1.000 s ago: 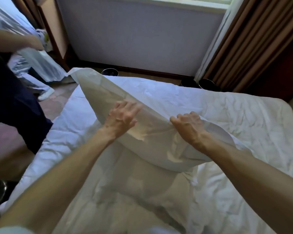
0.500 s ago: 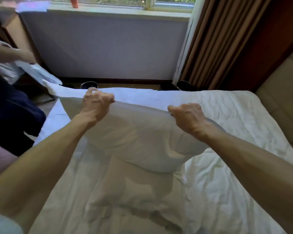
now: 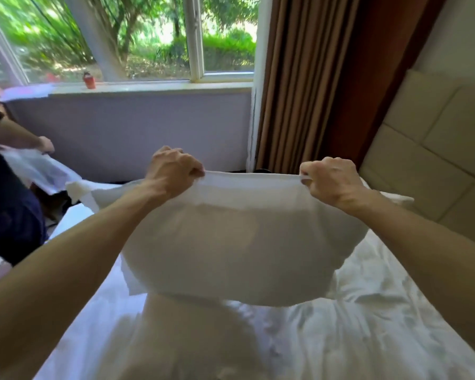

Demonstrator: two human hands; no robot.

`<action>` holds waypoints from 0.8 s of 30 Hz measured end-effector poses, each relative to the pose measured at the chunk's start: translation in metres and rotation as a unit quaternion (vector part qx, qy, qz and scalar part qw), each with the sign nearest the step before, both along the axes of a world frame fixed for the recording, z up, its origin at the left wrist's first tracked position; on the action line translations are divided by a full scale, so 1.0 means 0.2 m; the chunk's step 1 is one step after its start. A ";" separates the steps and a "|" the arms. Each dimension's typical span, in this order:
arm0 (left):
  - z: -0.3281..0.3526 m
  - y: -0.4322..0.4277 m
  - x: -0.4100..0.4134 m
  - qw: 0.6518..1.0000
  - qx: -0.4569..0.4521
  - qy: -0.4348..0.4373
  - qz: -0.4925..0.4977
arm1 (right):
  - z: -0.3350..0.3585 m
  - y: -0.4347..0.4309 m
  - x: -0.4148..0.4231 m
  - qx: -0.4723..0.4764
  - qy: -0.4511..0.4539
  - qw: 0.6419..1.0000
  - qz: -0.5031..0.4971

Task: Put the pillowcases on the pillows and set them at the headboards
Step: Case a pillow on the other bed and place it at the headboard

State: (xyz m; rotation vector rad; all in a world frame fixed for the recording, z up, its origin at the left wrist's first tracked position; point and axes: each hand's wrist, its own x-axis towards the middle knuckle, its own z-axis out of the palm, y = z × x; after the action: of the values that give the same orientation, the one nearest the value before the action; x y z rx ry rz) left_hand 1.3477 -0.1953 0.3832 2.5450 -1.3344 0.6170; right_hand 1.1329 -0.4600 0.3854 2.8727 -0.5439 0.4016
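A white pillow in its pillowcase (image 3: 239,242) hangs in the air above the bed (image 3: 368,325). My left hand (image 3: 173,168) grips the top edge of the pillowcase on the left. My right hand (image 3: 327,176) pinches the same edge on the right. The fabric is stretched taut between the two hands and the pillow's bulk sags below them. The padded beige headboard (image 3: 436,149) stands at the right of the bed.
Another person (image 3: 8,193) stands at the left holding a clear plastic bag (image 3: 39,168). A window with a sill (image 3: 148,87) and a small red bottle (image 3: 89,80) lies ahead. Brown curtains (image 3: 307,78) hang at the right of the window.
Both hands closed on the pillowcase edge and lifted the pillow off the bed. My view tilted up, bringing the window and headboard into sight.
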 end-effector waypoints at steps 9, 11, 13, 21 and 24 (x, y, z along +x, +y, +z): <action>-0.09 -0.77 -0.73 0.993 0.043 0.054 -0.099 | -0.13 -0.57 -0.94 0.020 0.045 0.994 -0.094; -0.12 -0.95 -0.91 0.990 0.062 0.053 -0.113 | -0.20 -0.69 -1.16 0.036 0.057 0.990 -0.121; -0.16 -1.11 -1.09 0.987 0.087 0.042 -0.128 | -0.28 -0.81 -1.37 0.044 0.062 0.987 -0.141; -0.67 -1.44 -1.60 0.962 0.211 0.072 -0.154 | -0.69 -1.10 -1.92 0.091 0.156 0.972 -0.150; -0.88 -1.39 -1.71 0.956 0.228 0.104 -0.149 | -0.86 -1.08 -2.00 0.095 0.193 0.968 -0.126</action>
State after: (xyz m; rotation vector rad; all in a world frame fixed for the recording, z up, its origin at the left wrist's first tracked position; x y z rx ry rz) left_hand 1.0064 -0.4726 0.2077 2.5536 -1.9044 -0.0259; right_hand 0.7334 -0.6758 0.2133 2.8896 -0.8955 -0.2604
